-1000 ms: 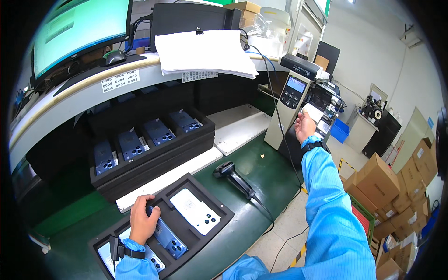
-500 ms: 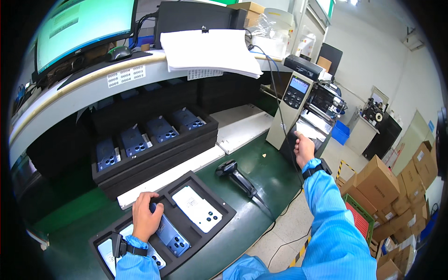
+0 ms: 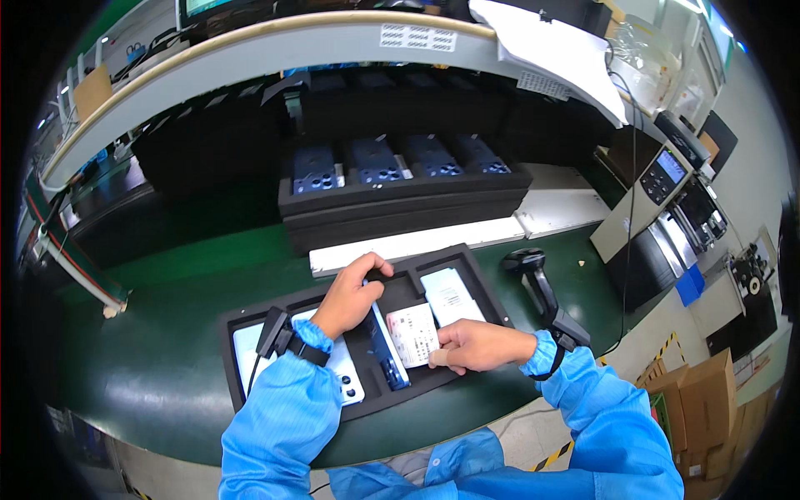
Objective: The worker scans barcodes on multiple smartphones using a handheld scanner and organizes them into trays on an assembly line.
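Observation:
A black foam tray [image 3: 407,283] lies on the green bench, with phones in its slots. Inside it, a blue phone [image 3: 385,354] is tipped up on its long edge, and my left hand [image 3: 346,296] is closed on its upper part. My right hand [image 3: 479,346] pinches a white printed label [image 3: 414,333] by its lower right corner, close beside the blue phone. To the right sits a pale phone [image 3: 450,296] in its slot. White and pale blue phones [image 3: 337,371] lie partly hidden under my left forearm.
Behind the tray stands a stack of black foam trays [image 3: 400,221] with several blue phones on top. A black barcode scanner [image 3: 537,279] rests to the right, its cable near my right wrist. Farther right is a label printer [image 3: 658,200]. A shelf edge [image 3: 317,42] overhangs the back.
My right hand has come from the printer to the tray, now holding a label. The blue phone, flat before, is tipped on edge by my left hand. The view has swung left.

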{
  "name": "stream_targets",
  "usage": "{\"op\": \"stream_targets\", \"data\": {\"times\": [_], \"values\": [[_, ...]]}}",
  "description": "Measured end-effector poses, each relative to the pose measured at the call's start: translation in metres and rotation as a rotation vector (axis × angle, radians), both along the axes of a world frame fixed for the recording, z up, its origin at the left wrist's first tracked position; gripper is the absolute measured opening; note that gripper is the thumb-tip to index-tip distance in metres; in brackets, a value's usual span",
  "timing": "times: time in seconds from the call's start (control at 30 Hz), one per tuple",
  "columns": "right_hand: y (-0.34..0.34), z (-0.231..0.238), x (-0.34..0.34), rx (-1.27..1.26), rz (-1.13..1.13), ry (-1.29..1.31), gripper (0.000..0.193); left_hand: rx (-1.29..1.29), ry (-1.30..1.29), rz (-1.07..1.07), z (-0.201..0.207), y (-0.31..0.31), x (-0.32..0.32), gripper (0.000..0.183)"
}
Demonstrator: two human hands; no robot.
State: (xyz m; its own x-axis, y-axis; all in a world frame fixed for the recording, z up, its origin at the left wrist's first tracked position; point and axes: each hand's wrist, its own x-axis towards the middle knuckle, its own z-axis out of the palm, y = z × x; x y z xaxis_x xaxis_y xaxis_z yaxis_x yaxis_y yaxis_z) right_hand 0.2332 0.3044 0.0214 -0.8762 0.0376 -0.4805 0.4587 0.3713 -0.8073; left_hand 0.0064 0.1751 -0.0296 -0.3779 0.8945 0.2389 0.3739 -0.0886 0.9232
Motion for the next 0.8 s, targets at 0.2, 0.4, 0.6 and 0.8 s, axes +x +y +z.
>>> {"op": "stream_targets", "data": {"times": [0.2,0.4,0.6,0.8], "values": [[-0.004,0.008,-0.008,0.139,0.152,-0.215,0.038,-0.009,-0.117,-0.067,0.002,-0.005,-0.008,0.041],[-0.004,0.007,0.006,0.448,-0.234,0.154,0.033,0.041,-0.173,-0.075,-0.004,-0.002,-0.008,0.037],[-0.023,-0.020,-0.013,0.589,-0.072,0.644,0.049,0.033,-0.297,-0.120,0.002,-0.002,-0.008,0.044],[-0.031,-0.053,-0.016,0.493,-0.084,0.656,0.051,-0.014,-0.265,-0.103,0.005,-0.002,-0.004,0.042]]}}
